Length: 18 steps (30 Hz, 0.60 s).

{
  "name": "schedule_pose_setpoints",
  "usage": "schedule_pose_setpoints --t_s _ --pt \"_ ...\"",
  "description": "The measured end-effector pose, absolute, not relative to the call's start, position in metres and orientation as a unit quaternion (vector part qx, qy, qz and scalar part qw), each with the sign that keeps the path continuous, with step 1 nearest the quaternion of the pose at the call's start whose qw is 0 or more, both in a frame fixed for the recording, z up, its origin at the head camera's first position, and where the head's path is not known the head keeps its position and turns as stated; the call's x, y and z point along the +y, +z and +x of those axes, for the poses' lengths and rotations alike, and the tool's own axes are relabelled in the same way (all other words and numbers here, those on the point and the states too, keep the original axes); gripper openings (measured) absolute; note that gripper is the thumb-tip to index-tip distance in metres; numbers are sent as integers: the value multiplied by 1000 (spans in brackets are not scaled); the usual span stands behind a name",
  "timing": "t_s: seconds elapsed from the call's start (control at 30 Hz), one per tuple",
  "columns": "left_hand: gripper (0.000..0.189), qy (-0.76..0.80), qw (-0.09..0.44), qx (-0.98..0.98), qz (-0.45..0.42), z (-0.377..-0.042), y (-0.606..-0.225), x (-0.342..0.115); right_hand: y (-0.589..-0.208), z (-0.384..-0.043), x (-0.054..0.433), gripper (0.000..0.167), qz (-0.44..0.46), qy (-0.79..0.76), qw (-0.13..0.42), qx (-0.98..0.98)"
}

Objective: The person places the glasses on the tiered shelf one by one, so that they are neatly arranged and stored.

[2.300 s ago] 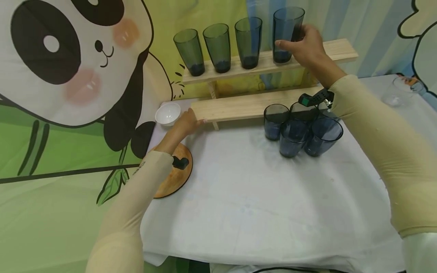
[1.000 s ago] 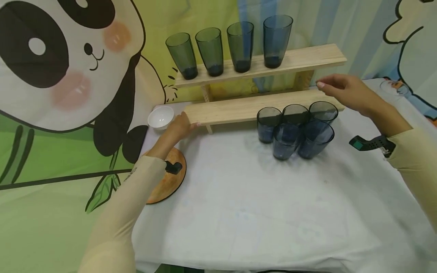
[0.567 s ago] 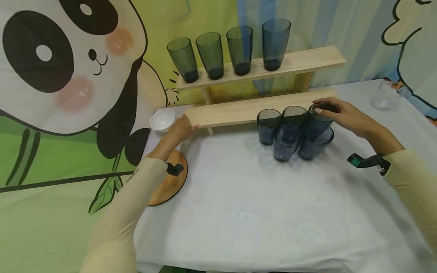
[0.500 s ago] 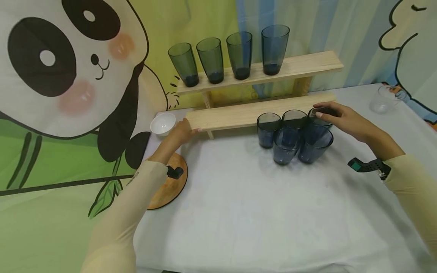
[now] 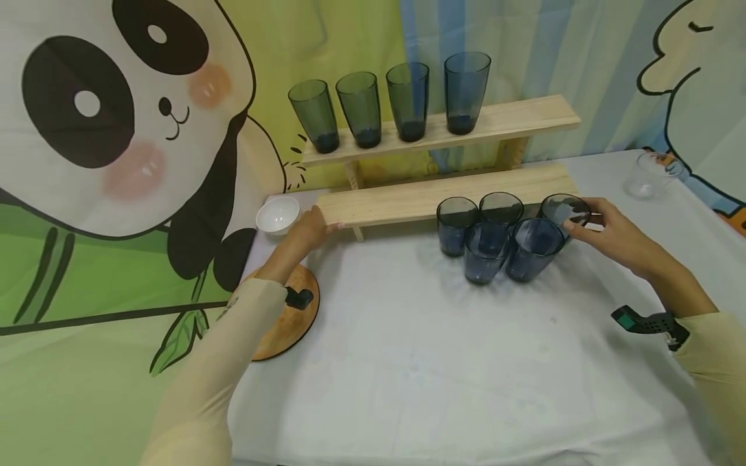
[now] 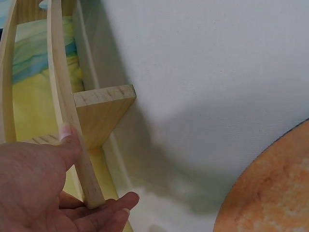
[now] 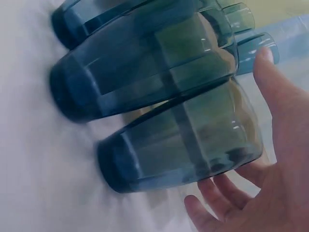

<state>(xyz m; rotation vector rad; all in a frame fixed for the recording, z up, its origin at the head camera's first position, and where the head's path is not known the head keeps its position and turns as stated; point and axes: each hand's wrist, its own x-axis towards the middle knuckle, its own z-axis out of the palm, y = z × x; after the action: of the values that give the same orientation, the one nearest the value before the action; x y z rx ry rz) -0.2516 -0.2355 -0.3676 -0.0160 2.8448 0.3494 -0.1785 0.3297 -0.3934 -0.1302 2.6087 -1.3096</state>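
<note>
My left hand [image 5: 309, 230] grips the left end of the lower board of a two-tier wooden shelf [image 5: 396, 202]. In the left wrist view, the thumb lies on the board [image 6: 62, 79] and the fingers pass beneath its end. At the right, my right hand [image 5: 620, 238] holds a smoky blue drinking glass [image 7: 178, 140] near its rim, thumb on the near side and fingers behind. This glass stands at the right of a cluster of similar glasses [image 5: 486, 255] before the shelf. Several more glasses [image 5: 408, 103] stand in a row on the upper board.
A white bowl [image 5: 278, 215] sits left of the shelf. Below it, a round brown board [image 5: 297, 317] is partly behind the left forearm. A clear glass vessel [image 5: 644, 178] stands at the table's back right. Printed curtains hang behind the white-covered table [image 5: 419, 375].
My right hand let go of the rightmost glass on the upper board, came down to the cluster, and has shifted its back-right glass slightly rightward. My left hand stays on the shelf.
</note>
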Motion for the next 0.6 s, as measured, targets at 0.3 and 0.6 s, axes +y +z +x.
schedule_pose_setpoints --t_s 0.3,0.6 --pt "92 128 135 983 -11 -252 -370 -231 -426 -157 339 94 -42 -488 86 867" --pt "91 141 133 981 -14 -248 -367 -233 -439 -162 331 85 -72 -490 36 868"
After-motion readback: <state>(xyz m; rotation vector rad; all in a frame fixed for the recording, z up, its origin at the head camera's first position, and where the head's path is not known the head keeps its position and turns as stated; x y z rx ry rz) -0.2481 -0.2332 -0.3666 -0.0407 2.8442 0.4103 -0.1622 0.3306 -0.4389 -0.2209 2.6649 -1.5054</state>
